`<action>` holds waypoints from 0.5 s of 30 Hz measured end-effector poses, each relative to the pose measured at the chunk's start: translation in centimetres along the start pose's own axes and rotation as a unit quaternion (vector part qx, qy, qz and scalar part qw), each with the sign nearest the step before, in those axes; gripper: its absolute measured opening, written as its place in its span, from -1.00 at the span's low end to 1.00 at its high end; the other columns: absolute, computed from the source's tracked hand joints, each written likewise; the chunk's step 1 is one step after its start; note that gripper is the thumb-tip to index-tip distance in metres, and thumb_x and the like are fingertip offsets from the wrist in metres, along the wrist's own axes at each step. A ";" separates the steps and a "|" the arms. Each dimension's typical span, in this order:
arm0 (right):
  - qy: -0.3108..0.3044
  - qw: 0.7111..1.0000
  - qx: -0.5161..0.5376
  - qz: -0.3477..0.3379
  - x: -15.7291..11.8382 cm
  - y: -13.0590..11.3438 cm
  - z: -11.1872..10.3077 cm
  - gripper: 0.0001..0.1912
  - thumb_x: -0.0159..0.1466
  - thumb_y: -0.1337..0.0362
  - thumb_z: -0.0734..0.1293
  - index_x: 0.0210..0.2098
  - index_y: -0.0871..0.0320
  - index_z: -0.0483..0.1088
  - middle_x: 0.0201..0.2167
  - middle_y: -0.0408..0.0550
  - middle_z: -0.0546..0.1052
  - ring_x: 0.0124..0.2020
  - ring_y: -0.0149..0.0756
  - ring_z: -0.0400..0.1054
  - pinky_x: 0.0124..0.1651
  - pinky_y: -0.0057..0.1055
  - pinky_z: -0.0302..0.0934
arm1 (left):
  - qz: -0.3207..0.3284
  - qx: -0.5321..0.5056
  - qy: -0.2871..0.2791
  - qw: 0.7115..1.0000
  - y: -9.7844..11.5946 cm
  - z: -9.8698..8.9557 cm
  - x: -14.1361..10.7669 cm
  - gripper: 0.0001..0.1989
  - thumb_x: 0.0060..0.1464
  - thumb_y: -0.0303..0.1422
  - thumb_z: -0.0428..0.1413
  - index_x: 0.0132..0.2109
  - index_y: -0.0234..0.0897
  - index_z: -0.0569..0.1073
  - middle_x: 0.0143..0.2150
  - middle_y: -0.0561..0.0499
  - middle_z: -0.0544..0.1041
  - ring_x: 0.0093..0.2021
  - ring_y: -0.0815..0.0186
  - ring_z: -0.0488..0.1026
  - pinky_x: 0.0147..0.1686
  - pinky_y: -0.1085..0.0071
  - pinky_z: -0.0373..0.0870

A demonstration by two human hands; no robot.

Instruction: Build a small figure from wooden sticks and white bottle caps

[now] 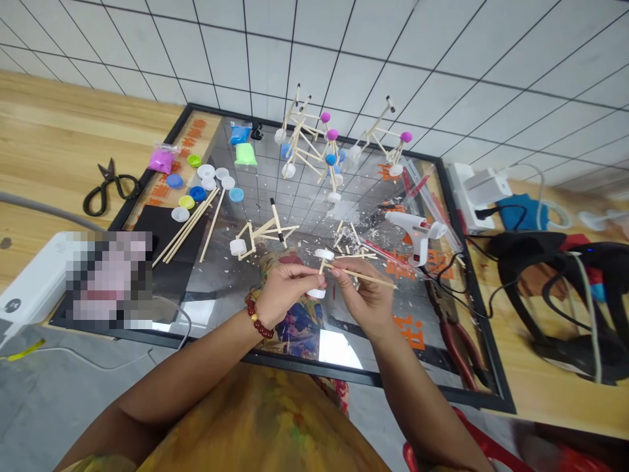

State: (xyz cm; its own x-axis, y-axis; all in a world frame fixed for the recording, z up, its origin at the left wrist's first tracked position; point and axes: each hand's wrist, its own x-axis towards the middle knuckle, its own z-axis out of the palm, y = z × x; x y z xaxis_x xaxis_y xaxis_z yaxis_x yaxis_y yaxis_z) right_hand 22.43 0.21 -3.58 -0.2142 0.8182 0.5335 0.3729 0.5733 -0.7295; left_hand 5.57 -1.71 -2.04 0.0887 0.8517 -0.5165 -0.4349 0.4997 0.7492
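Observation:
My left hand (295, 285) pinches a small piece made of two white bottle caps (324, 254) joined by a short stick. In my right hand (366, 295) a long thin wooden stick (371, 276) is held, its near end against that short stick. Just beyond my hands lie cut stick pieces (358, 253) and white scraps. To the left of them stands a partly built stick frame (263, 233) with a white cap and a black-tipped bar. A white glue gun (417, 233) rests to the right of my right hand.
Several stick models (304, 141) with caps and coloured balls stand at the back of the black-framed glass board (498, 367). Loose caps (197, 193), wooden sticks (189, 226) and clay packs (244, 155) lie left. Scissors (109, 187), pliers (459, 341) and a power strip (466, 196) are around the edges.

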 end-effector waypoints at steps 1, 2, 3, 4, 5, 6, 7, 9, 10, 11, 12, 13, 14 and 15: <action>0.000 1.000 0.001 0.001 0.0 0.0 0.0 -0.80 0.28 0.43 0.39 -0.16 0.02 0.52 -0.27 -0.13 0.63 -0.24 -0.30 0.54 -0.16 -0.35 0.40 | 0.000 -0.001 0.001 1.000 0.0 0.0 0.0 -0.67 -0.38 -0.23 0.48 -0.42 -0.32 0.66 -0.49 -0.05 0.63 -0.43 0.30 0.56 -0.50 0.46 0.50; -0.001 1.000 0.002 0.001 0.0 0.0 0.0 -0.80 0.28 0.43 0.39 -0.16 0.02 0.52 -0.27 -0.13 0.63 -0.24 -0.31 0.54 -0.16 -0.35 0.40 | 0.001 -0.001 0.003 1.000 -0.1 0.0 0.0 -0.68 -0.37 -0.24 0.47 -0.42 -0.32 0.66 -0.49 -0.05 0.63 -0.43 0.31 0.56 -0.50 0.46 0.50; -0.002 1.000 0.003 0.002 0.0 0.0 0.0 -0.80 0.28 0.43 0.39 -0.16 0.02 0.52 -0.27 -0.13 0.63 -0.24 -0.31 0.53 -0.16 -0.35 0.40 | 0.001 -0.001 0.003 1.000 -0.1 0.0 0.0 -0.69 -0.36 -0.24 0.47 -0.42 -0.32 0.66 -0.48 -0.05 0.63 -0.44 0.31 0.56 -0.50 0.47 0.50; -0.003 1.000 0.004 0.004 -0.1 0.0 0.0 -0.80 0.28 0.43 0.39 -0.16 0.02 0.52 -0.27 -0.13 0.63 -0.24 -0.31 0.53 -0.16 -0.36 0.40 | 0.001 -0.002 0.003 1.000 -0.1 0.0 0.0 -0.70 -0.36 -0.24 0.46 -0.42 -0.31 0.66 -0.48 -0.05 0.63 -0.44 0.31 0.56 -0.50 0.47 0.50; -0.004 1.000 0.004 0.006 -0.1 0.0 0.0 -0.80 0.28 0.43 0.39 -0.15 0.02 0.52 -0.27 -0.13 0.63 -0.24 -0.31 0.53 -0.16 -0.36 0.39 | 0.001 -0.003 0.002 1.000 -0.1 0.0 0.0 -0.70 -0.36 -0.24 0.46 -0.43 -0.31 0.66 -0.48 -0.04 0.63 -0.43 0.32 0.56 -0.50 0.48 0.50; -0.005 1.000 0.005 0.010 -0.1 -0.1 0.0 -0.79 0.28 0.43 0.39 -0.15 0.02 0.52 -0.27 -0.13 0.63 -0.23 -0.31 0.53 -0.16 -0.36 0.39 | 0.000 -0.004 0.001 1.000 0.0 0.0 0.0 -0.70 -0.37 -0.24 0.47 -0.43 -0.31 0.66 -0.49 -0.04 0.63 -0.43 0.32 0.56 -0.51 0.48 0.50; -0.006 1.000 0.007 0.014 -0.1 -0.1 0.0 -0.79 0.28 0.44 0.39 -0.15 0.02 0.52 -0.27 -0.13 0.63 -0.23 -0.31 0.53 -0.15 -0.36 0.39 | -0.001 -0.002 -0.001 1.000 0.0 0.0 -0.1 -0.69 -0.37 -0.24 0.47 -0.43 -0.30 0.66 -0.48 -0.04 0.63 -0.43 0.32 0.56 -0.51 0.49 0.50; -0.005 1.000 0.010 0.019 -0.1 -0.1 -0.1 -0.79 0.28 0.44 0.39 -0.14 0.03 0.52 -0.26 -0.12 0.62 -0.22 -0.31 0.53 -0.15 -0.35 0.39 | -0.002 0.009 -0.003 1.000 0.1 0.1 -0.1 -0.68 -0.38 -0.23 0.48 -0.42 -0.31 0.66 -0.48 -0.03 0.63 -0.44 0.34 0.55 -0.51 0.50 0.49; -0.004 1.000 0.011 0.020 -0.1 -0.1 -0.1 -0.78 0.28 0.44 0.39 -0.13 0.03 0.51 -0.26 -0.12 0.62 -0.22 -0.31 0.53 -0.14 -0.35 0.39 | -0.002 0.014 -0.002 1.000 0.2 0.1 -0.2 -0.67 -0.39 -0.23 0.48 -0.42 -0.31 0.66 -0.48 -0.03 0.63 -0.44 0.34 0.55 -0.51 0.50 0.49; -0.004 1.000 0.013 0.018 -0.1 -0.2 -0.1 -0.78 0.28 0.44 0.39 -0.13 0.03 0.51 -0.26 -0.12 0.62 -0.22 -0.31 0.53 -0.14 -0.35 0.39 | -0.003 0.016 -0.002 1.000 0.2 0.1 -0.2 -0.67 -0.39 -0.22 0.48 -0.42 -0.31 0.66 -0.48 -0.03 0.63 -0.44 0.34 0.55 -0.50 0.50 0.49; -0.003 1.000 0.013 0.016 -0.1 -0.2 -0.1 -0.78 0.28 0.45 0.39 -0.13 0.03 0.51 -0.26 -0.12 0.62 -0.22 -0.31 0.53 -0.15 -0.36 0.39 | -0.004 0.016 -0.002 1.000 0.2 0.1 -0.2 -0.67 -0.39 -0.22 0.48 -0.42 -0.30 0.66 -0.48 -0.03 0.63 -0.43 0.34 0.55 -0.50 0.50 0.49; -0.001 1.000 0.011 0.014 -0.1 -0.2 -0.1 -0.78 0.28 0.45 0.39 -0.13 0.03 0.51 -0.27 -0.12 0.62 -0.22 -0.32 0.53 -0.15 -0.36 0.40 | -0.005 0.014 -0.003 1.000 0.2 0.0 -0.2 -0.67 -0.39 -0.23 0.48 -0.43 -0.30 0.66 -0.48 -0.02 0.63 -0.43 0.33 0.55 -0.51 0.50 0.49; 0.000 1.000 0.009 0.012 0.0 -0.2 -0.1 -0.78 0.28 0.45 0.39 -0.13 0.03 0.51 -0.27 -0.12 0.62 -0.23 -0.32 0.53 -0.16 -0.36 0.40 | -0.005 0.013 -0.003 1.000 0.2 0.0 -0.2 -0.68 -0.39 -0.23 0.48 -0.42 -0.29 0.66 -0.48 -0.02 0.63 -0.43 0.33 0.55 -0.51 0.49 0.49; -0.001 1.000 0.006 0.011 0.0 -0.3 -0.1 -0.78 0.28 0.45 0.39 -0.13 0.03 0.51 -0.27 -0.12 0.62 -0.23 -0.32 0.53 -0.16 -0.36 0.40 | -0.005 0.015 -0.003 1.000 0.1 0.0 -0.1 -0.68 -0.38 -0.23 0.47 -0.42 -0.29 0.66 -0.48 -0.03 0.63 -0.43 0.32 0.56 -0.50 0.48 0.49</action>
State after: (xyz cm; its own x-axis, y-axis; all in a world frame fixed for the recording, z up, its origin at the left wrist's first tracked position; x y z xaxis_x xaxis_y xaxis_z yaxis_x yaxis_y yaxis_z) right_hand 22.42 0.04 -3.36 -0.2081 0.8308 0.5161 0.3659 0.5555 -0.7467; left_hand 5.48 -1.77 -1.89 0.0979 0.8474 -0.5219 -0.4068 0.5127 0.7561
